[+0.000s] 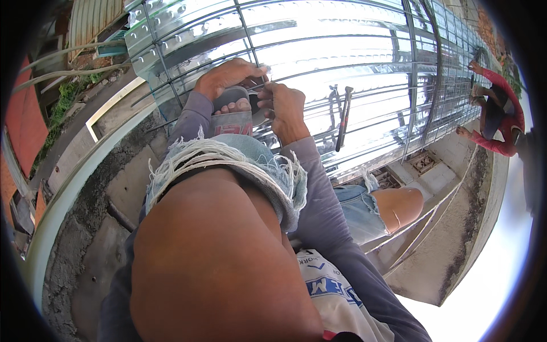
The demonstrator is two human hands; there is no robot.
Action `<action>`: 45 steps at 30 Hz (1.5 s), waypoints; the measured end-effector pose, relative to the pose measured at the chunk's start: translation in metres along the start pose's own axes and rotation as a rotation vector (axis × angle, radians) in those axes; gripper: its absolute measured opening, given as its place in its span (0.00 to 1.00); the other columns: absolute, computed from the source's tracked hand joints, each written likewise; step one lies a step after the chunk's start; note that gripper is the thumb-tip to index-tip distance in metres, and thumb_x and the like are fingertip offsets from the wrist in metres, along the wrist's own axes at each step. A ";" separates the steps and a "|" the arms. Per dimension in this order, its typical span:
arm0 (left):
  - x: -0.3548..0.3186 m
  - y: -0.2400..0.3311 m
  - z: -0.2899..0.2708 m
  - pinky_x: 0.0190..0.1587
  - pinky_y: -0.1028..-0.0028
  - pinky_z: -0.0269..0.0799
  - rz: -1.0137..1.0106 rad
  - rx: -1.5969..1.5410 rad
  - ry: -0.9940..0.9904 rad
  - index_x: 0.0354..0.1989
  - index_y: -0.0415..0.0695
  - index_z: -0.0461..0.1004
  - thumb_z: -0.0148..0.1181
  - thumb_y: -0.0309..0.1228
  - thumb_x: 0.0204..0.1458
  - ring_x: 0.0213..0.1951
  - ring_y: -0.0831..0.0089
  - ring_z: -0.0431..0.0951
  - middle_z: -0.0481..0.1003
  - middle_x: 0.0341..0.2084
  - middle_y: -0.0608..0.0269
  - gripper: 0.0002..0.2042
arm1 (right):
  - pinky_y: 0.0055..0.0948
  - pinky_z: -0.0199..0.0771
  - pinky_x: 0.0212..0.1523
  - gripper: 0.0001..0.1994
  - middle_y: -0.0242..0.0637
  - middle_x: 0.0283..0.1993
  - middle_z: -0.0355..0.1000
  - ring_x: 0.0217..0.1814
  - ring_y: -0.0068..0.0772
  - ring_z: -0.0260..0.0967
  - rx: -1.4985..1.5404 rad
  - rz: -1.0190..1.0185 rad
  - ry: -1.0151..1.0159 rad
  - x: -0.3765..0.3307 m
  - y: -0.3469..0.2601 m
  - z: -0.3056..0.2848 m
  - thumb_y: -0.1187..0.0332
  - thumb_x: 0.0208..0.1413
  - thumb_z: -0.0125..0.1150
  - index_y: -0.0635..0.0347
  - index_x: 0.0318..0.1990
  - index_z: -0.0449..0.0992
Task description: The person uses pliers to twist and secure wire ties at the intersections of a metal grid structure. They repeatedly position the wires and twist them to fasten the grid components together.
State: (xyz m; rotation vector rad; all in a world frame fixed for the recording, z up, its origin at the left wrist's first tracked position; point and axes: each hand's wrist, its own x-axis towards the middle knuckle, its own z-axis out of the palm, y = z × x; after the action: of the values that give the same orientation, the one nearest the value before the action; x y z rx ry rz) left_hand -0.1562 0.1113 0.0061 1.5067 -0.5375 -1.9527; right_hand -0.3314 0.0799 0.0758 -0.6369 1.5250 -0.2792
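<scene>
Access at the rebar grid: tight near you, open beyond.

Your raised knee (228, 228) and sandalled foot (233, 111) crowd both hands against the rebar grid (364, 74) over the metal decking (342, 40). A hammer (342, 117) lies just right. Farther right the grid stays passable until the crouching worker (498, 111).

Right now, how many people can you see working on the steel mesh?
2. The camera wearer crouches at the near edge, left hand and right hand on the mesh. A second person in red crouches at the far right. Others may be out of view.
</scene>
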 end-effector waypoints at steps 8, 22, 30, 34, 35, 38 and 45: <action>0.002 -0.011 -0.005 0.53 0.65 0.73 0.031 -0.018 -0.037 0.49 0.43 0.87 0.62 0.49 0.65 0.44 0.66 0.84 0.86 0.42 0.55 0.21 | 0.45 0.82 0.48 0.27 0.53 0.39 0.85 0.44 0.53 0.85 -1.163 -0.326 0.546 -0.027 -0.031 -0.173 0.51 0.57 0.66 0.71 0.49 0.86; -0.009 0.003 0.002 0.52 0.72 0.76 0.044 -0.092 -0.049 0.49 0.39 0.86 0.65 0.51 0.63 0.42 0.69 0.84 0.85 0.43 0.56 0.24 | 0.47 0.79 0.51 0.21 0.50 0.42 0.84 0.47 0.53 0.83 -1.253 -0.288 0.395 0.016 -0.011 -0.209 0.58 0.52 0.62 0.60 0.50 0.86; -0.004 -0.004 -0.002 0.49 0.70 0.75 0.036 -0.074 -0.033 0.49 0.42 0.87 0.64 0.49 0.65 0.41 0.69 0.83 0.85 0.42 0.56 0.21 | 0.37 0.74 0.37 0.14 0.41 0.26 0.77 0.29 0.41 0.76 -1.049 -0.486 0.478 0.040 -0.007 -0.214 0.62 0.58 0.58 0.63 0.36 0.85; -0.003 -0.007 -0.002 0.50 0.70 0.74 0.024 -0.116 -0.041 0.49 0.41 0.87 0.65 0.49 0.64 0.42 0.69 0.83 0.85 0.42 0.56 0.21 | 0.25 0.51 0.29 0.12 0.26 0.25 0.64 0.30 0.15 0.52 -0.368 -0.702 0.311 0.029 -0.029 -0.199 0.70 0.62 0.54 0.68 0.28 0.77; -0.003 -0.007 -0.001 0.50 0.70 0.74 0.012 -0.137 -0.037 0.49 0.41 0.87 0.65 0.49 0.64 0.42 0.69 0.83 0.85 0.42 0.56 0.21 | 0.26 0.64 0.34 0.11 0.30 0.31 0.68 0.32 0.21 0.61 -0.272 -0.669 0.238 0.030 -0.041 -0.200 0.69 0.66 0.51 0.65 0.34 0.75; -0.006 -0.005 -0.002 0.50 0.71 0.74 0.008 -0.145 -0.028 0.49 0.41 0.87 0.66 0.49 0.64 0.42 0.69 0.83 0.85 0.42 0.55 0.21 | 0.46 0.78 0.59 0.11 0.45 0.41 0.73 0.45 0.41 0.74 0.275 -0.546 -0.016 0.024 -0.077 -0.173 0.66 0.74 0.47 0.65 0.45 0.71; -0.008 0.003 0.002 0.51 0.70 0.74 0.016 -0.084 -0.042 0.50 0.40 0.86 0.69 0.45 0.62 0.44 0.70 0.83 0.85 0.41 0.57 0.20 | 0.36 0.86 0.37 0.15 0.54 0.42 0.80 0.38 0.36 0.79 0.663 -0.328 -0.625 -0.025 -0.110 -0.128 0.58 0.76 0.54 0.61 0.42 0.75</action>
State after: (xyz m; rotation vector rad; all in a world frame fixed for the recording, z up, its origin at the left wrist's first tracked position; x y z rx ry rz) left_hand -0.1558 0.1144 0.0140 1.4082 -0.4774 -1.9737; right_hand -0.4336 -0.0225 0.1664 -0.3783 0.6568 -0.7239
